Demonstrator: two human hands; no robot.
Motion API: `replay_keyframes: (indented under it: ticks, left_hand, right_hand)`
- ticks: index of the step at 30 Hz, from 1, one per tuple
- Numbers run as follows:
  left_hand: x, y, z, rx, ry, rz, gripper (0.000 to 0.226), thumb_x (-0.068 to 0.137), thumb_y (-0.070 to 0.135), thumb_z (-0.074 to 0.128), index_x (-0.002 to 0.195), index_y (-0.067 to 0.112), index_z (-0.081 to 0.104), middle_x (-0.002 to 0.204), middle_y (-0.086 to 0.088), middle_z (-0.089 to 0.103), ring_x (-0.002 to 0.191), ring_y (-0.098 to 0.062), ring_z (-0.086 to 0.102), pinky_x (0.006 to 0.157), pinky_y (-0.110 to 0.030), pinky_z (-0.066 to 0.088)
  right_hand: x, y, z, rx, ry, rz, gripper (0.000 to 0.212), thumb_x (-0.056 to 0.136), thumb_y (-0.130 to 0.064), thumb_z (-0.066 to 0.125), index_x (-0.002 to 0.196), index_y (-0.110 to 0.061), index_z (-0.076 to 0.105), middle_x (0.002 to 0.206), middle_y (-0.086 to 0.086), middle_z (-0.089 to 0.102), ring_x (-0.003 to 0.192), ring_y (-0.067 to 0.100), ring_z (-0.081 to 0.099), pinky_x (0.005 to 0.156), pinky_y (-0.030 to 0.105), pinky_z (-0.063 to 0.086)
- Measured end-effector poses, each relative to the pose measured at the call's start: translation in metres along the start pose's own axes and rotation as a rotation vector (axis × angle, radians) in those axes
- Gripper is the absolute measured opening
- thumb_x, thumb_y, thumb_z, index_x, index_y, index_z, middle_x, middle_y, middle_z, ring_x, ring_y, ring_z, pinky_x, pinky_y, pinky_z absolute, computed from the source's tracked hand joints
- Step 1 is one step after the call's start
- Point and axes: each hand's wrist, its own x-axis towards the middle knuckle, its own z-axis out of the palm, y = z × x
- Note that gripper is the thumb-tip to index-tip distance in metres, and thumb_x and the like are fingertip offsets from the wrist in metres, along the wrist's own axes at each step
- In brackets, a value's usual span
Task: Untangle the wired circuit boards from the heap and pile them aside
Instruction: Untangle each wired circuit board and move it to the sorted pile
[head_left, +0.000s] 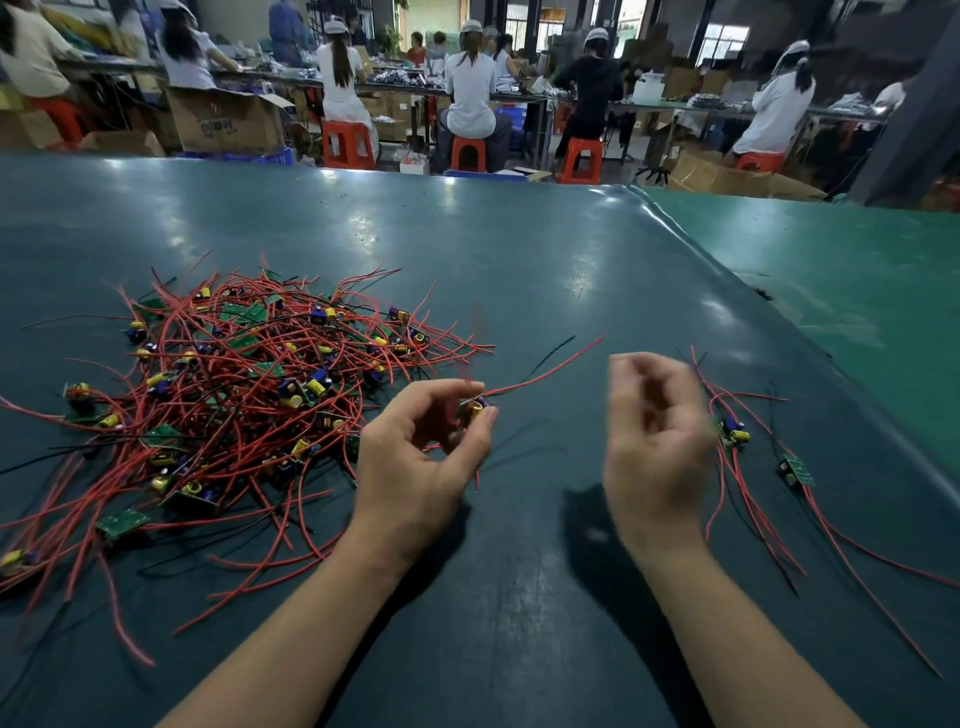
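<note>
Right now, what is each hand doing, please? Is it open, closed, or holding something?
Left hand: pinches a small circuit board with red wires.
Right hand: blurred, fingers loosely curled, apparently holding nothing.

The right hand (657, 447) is blurred, so its grip is unclear. Fingers of the left hand (415, 457) half hide a board (474, 413). The heap (228, 395) runs off the left edge.

I had one big heap (228, 395) of wired boards, too tangled to count. Two boards (735, 434) lay aside on my right, one more board (472, 410) sat pinched in my left hand (421, 457).
</note>
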Motion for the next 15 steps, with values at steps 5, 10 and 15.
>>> replay_keyframes:
  ticks: [5, 10, 15]
  left_hand:
    - [0.003, 0.003, -0.007, 0.306, 0.155, 0.286, 0.024, 0.072, 0.006, 0.073, 0.095, 0.013, 0.07, 0.08, 0.005, 0.059, 0.067, -0.003, 0.052, 0.067, -0.013, 0.043]
    - [0.001, 0.002, -0.007, 0.547, 0.145, 0.477, 0.017, 0.071, 0.009, 0.081, 0.078, 0.0, 0.067, 0.08, -0.008, 0.056, 0.076, -0.023, 0.051, 0.072, -0.024, 0.041]
    - [0.001, -0.002, -0.004, 0.562, 0.019, 0.439, 0.023, 0.067, 0.004, 0.085, 0.079, 0.003, 0.065, 0.093, -0.006, 0.067, 0.088, -0.024, 0.058, 0.073, -0.041, 0.05]
  right_hand:
    - [-0.028, -0.008, 0.012, 0.019, -0.6, -0.146, 0.027, 0.084, -0.031, 0.071, 0.109, -0.022, 0.069, 0.091, -0.008, 0.064, 0.068, 0.01, 0.061, 0.054, 0.014, 0.043]
    - [-0.027, -0.014, 0.016, 0.18, -0.523, 0.066, 0.019, 0.078, -0.035, 0.073, 0.097, -0.031, 0.072, 0.078, -0.013, 0.069, 0.057, 0.005, 0.059, 0.051, 0.015, 0.045]
    - [-0.023, -0.02, 0.015, 0.42, -0.461, 0.373, 0.008, 0.077, -0.024, 0.073, 0.079, -0.019, 0.079, 0.058, 0.0, 0.063, 0.04, 0.012, 0.044, 0.037, 0.018, 0.036]
